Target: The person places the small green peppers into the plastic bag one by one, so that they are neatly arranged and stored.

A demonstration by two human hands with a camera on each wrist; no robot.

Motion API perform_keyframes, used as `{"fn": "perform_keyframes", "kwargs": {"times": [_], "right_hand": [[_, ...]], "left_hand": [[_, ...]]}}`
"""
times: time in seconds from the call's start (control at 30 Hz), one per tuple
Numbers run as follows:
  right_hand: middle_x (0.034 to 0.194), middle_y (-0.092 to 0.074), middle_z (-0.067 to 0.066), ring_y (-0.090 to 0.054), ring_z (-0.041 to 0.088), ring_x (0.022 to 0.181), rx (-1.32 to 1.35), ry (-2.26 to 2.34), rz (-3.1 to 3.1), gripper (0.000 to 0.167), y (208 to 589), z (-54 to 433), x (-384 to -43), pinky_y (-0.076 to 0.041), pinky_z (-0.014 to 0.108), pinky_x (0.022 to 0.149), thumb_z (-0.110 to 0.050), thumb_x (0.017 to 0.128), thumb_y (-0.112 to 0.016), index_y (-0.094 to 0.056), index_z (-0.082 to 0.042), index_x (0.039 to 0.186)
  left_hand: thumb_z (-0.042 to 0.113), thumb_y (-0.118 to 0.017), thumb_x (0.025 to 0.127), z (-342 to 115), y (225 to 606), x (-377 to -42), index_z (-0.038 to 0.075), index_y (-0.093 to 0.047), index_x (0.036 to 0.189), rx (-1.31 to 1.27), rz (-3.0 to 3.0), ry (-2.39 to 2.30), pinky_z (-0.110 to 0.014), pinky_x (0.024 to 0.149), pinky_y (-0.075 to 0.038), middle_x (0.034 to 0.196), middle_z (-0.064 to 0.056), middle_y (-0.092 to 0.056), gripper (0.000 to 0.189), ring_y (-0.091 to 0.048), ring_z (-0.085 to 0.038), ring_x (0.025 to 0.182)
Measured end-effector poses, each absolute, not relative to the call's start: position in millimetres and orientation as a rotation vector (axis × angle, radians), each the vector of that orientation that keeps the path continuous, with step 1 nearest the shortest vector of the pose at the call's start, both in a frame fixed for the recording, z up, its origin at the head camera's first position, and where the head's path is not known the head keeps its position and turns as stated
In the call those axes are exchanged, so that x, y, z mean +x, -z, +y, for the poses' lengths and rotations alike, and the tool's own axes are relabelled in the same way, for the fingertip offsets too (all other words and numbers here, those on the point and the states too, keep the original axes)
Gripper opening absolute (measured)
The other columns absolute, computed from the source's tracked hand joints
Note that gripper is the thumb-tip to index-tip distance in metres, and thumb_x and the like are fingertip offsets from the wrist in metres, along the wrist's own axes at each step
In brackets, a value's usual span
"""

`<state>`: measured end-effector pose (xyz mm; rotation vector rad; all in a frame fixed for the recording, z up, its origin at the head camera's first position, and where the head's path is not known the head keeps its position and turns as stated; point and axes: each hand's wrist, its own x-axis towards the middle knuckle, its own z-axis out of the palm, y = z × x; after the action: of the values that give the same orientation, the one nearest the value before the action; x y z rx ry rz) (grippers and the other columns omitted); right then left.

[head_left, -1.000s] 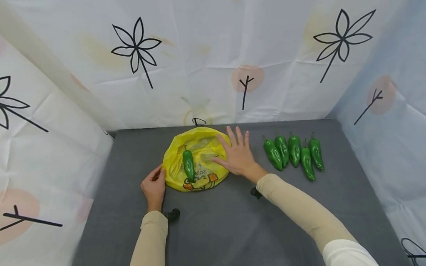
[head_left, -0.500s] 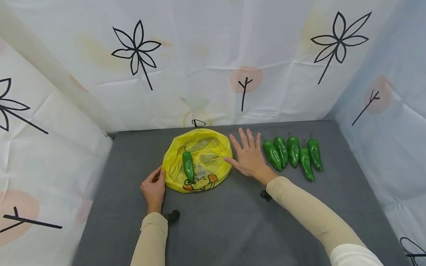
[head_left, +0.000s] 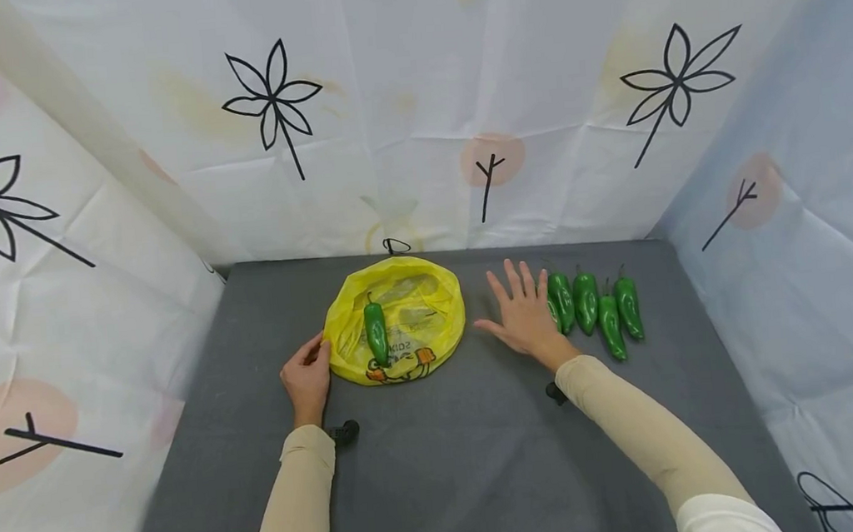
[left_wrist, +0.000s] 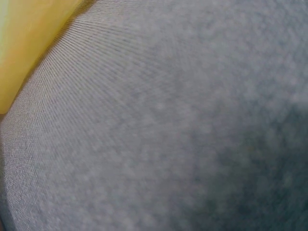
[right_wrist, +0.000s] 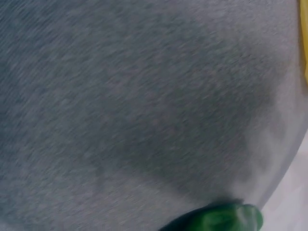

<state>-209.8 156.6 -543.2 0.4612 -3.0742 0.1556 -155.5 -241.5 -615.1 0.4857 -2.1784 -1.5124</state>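
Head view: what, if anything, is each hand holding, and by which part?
The left hand pinches the yellow bag by its left edge; the right hand holds nothing.

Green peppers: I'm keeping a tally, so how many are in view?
6: one pepper lies inside the yellow bag; five peppers lie grouped to its right, the leftmost partly behind the right hand, which may hide more.

Yellow bag [head_left: 435,336], six green peppers [head_left: 585,299]

The bag gapes at frame centre, left edge pinched by the left hand [head_left: 308,384]; one glossy pepper [head_left: 376,333] lies inside, stem toward the top. Five lie side by side right of centre, the leftmost partly behind the right hand [head_left: 527,323].
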Motion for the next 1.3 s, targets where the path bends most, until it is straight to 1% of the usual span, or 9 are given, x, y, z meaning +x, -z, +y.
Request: {"fn": "perform_keyframes", "kwargs": {"times": [0.07, 0.23, 0.6, 0.73, 0.87, 0.93, 1.0, 1.13, 1.3], "right_hand": [[0.172, -0.004, 0.021, -0.002, 0.046, 0.158, 0.460, -0.147, -3.078, 0.102, 543.6, 161.7, -209.2, 0.001, 0.072, 0.122, -0.070, 0.090, -0.061, -0.017, -0.019, 0.165], [0.171, -0.006, 0.023, -0.005, 0.048, 0.157, 0.444, -0.130, -3.080, 0.108, 541.9, 173.5, -205.7, -0.002, 0.073, 0.121, -0.071, 0.086, -0.065, -0.016, -0.017, 0.165], [0.170, -0.002, 0.025, -0.003, 0.049, 0.157, 0.357, -0.178, -3.139, 0.108, 543.6, 199.5, -199.5, -0.008, 0.068, 0.124, -0.063, 0.087, -0.071, -0.015, -0.013, 0.165], [0.170, 0.000, 0.026, -0.002, 0.050, 0.156, 0.331, -0.232, -3.149, 0.107, 545.6, 206.4, -198.7, -0.014, 0.066, 0.124, -0.060, 0.088, -0.072, -0.016, -0.010, 0.165], [0.168, -0.006, 0.028, -0.011, 0.051, 0.154, 0.303, -0.257, -3.144, 0.106, 545.0, 211.1, -197.3, -0.029, 0.065, 0.118, -0.057, 0.088, -0.074, -0.017, -0.009, 0.164], [0.167, -0.009, 0.029, -0.018, 0.052, 0.151, 0.294, -0.273, -3.135, 0.105, 545.1, 213.2, -196.5, -0.037, 0.065, 0.112, -0.055, 0.088, -0.074, -0.019, -0.008, 0.163], [0.166, -0.013, 0.029, -0.026, 0.054, 0.146, 0.289, -0.297, -3.123, 0.103, 544.9, 214.6, -196.0, -0.041, 0.065, 0.107, -0.052, 0.088, -0.075, -0.021, -0.007, 0.163], [0.161, -0.021, 0.032, -0.039, 0.055, 0.133, 0.268, -0.351, -3.097, 0.097, 544.8, 216.0, -195.6, -0.045, 0.063, 0.100, -0.048, 0.090, -0.075, -0.025, -0.005, 0.161], [0.150, -0.033, 0.037, -0.046, 0.055, 0.124, 0.218, -0.439, -3.075, 0.089, 545.3, 217.6, -196.5, -0.047, 0.061, 0.096, -0.040, 0.092, -0.075, -0.030, -0.003, 0.159]], "left_hand": [[0.027, -0.075, 0.094, -241.3, 615.2, -155.9, 0.015, -0.079, 0.119, 0.483, -2.182, 1.500, -0.003, 0.071, -0.047, 0.111, -0.015, -0.078, 0.028, -0.061, 0.009, 0.080], [0.026, -0.075, 0.094, -241.5, 614.7, -156.4, 0.014, -0.079, 0.118, 0.467, -2.176, 1.495, -0.003, 0.071, -0.047, 0.110, -0.015, -0.078, 0.027, -0.061, 0.010, 0.079], [0.024, -0.076, 0.093, -241.5, 614.5, -155.5, 0.013, -0.080, 0.116, 0.437, -2.161, 1.502, -0.003, 0.070, -0.047, 0.108, -0.017, -0.078, 0.026, -0.061, 0.009, 0.078], [0.023, -0.076, 0.093, -241.5, 614.8, -155.8, 0.011, -0.080, 0.115, 0.428, -2.156, 1.494, -0.002, 0.070, -0.046, 0.107, -0.017, -0.078, 0.025, -0.061, 0.009, 0.077], [0.023, -0.076, 0.093, -242.1, 615.6, -156.3, 0.012, -0.080, 0.114, 0.430, -2.153, 1.497, -0.003, 0.070, -0.046, 0.107, -0.017, -0.078, 0.024, -0.061, 0.008, 0.077], [0.022, -0.077, 0.093, -241.9, 615.7, -155.9, 0.012, -0.080, 0.113, 0.434, -2.153, 1.496, -0.003, 0.070, -0.047, 0.106, -0.017, -0.078, 0.024, -0.061, 0.008, 0.077], [0.022, -0.076, 0.093, -241.5, 615.1, -155.2, 0.012, -0.080, 0.113, 0.434, -2.156, 1.491, -0.003, 0.069, -0.047, 0.106, -0.017, -0.078, 0.023, -0.061, 0.009, 0.077], [0.021, -0.076, 0.093, -240.3, 613.4, -154.0, 0.010, -0.080, 0.113, 0.435, -2.162, 1.480, -0.002, 0.069, -0.046, 0.105, -0.016, -0.079, 0.023, -0.061, 0.010, 0.076], [0.020, -0.076, 0.092, -239.9, 612.4, -154.0, 0.010, -0.081, 0.112, 0.437, -2.166, 1.476, -0.002, 0.069, -0.046, 0.104, -0.016, -0.079, 0.023, -0.061, 0.011, 0.076]]}}
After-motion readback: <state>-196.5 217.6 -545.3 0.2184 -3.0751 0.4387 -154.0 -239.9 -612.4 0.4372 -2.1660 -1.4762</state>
